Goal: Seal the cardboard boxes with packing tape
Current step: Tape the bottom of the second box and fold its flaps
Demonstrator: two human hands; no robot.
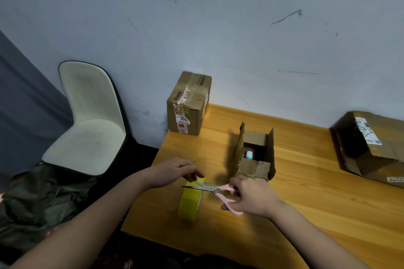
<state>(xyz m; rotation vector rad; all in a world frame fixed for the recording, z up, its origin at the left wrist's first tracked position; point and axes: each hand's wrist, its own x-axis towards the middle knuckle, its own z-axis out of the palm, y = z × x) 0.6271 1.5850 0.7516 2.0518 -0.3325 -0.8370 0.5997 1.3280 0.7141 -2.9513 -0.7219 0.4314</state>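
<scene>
While the left hand (175,171) pinches the loose end of the yellow tape roll (189,200), right hand (251,197) grips pink scissors (215,192) over it, open box (255,155) just behind on the surface (328,203).

A cream-white moulded chair with a dark rim (87,120) stands left of the table, its seat facing the camera and its back near the wall. The pale blue-grey painted wall (218,28) behind it is marked with dark scuffs and scratches. At the far left a dark grey fabric panel (26,105) slopes down across the wall. Below the chair, in the lower left, lies a crumpled dark olive-green garment or bag (39,203). The honey-coloured wooden table (317,192) with visible grain fills the lower right, its far edge touching the wall.
</scene>
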